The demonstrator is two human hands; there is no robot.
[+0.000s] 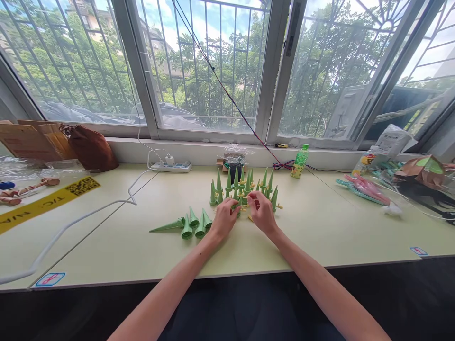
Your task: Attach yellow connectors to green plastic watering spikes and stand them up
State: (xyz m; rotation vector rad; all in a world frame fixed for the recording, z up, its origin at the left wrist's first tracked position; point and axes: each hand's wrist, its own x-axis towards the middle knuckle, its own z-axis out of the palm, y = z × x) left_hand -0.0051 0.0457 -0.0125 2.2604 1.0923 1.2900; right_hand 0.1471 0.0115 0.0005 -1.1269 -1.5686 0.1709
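My left hand (224, 217) is closed on a small green plastic watering spike (240, 202), whose pointed end rises beside the fingertips. Just to the right, my right hand (262, 211) has its fingers pinched together close to that spike. Whatever lies between those fingertips is too small to make out. Behind both hands stand several green spikes (218, 181) with their points up, many with small yellow valves (279, 206) sticking out of the sides. Left of my left hand is a loose group of plain green spikes (186, 228); one lies on its side (168, 226).
A power strip (172, 166) with a white cable lies at the back. An open cardboard box (232, 161) is behind the spikes. A green bottle (300, 161) stands back right, plastic-wrapped items (369, 189) farther right. A brown bag (90, 148) sits at left.
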